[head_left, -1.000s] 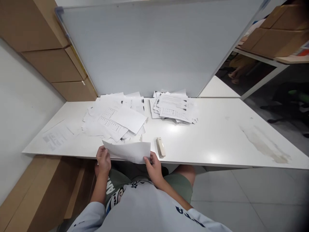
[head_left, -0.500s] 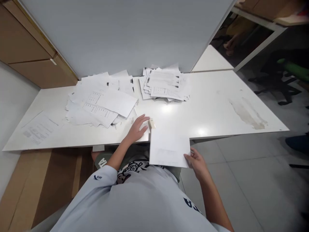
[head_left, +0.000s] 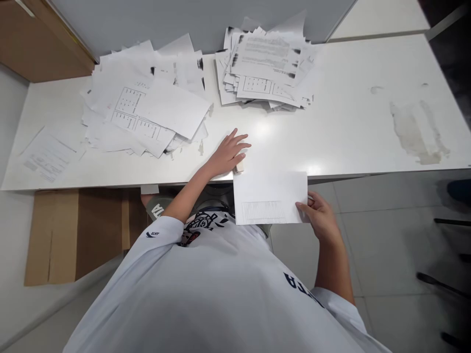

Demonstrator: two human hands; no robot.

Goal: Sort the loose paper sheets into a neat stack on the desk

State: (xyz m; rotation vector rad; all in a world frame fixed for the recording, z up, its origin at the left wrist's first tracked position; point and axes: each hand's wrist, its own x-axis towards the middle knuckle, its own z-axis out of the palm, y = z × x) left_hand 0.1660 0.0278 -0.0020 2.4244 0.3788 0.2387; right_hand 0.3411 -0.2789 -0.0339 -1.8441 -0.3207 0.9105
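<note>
My right hand (head_left: 319, 214) pinches the right edge of a white sheet of paper (head_left: 270, 197), holding it flat just off the table's near edge, above my lap. My left hand (head_left: 228, 153) lies on the white table (head_left: 349, 127) with fingers stretched out, resting over a small cream stapler (head_left: 239, 167) whose end peeks out under the palm. A loose spread of printed sheets (head_left: 147, 110) lies to the left of that hand. A thicker stack of printed papers (head_left: 263, 68) sits behind it, at the table's back.
A single printed sheet (head_left: 46, 156) lies at the table's left end. A grey board (head_left: 191, 19) stands along the back edge. A brownish smear (head_left: 415, 132) marks the right part of the tabletop. Cardboard boxes (head_left: 73, 230) stand under the table at left; tiled floor is at right.
My left hand let go of the sheet and reached onto the table over the stapler. My right hand carried the sheet to the right. The camera tilted down and closer.
</note>
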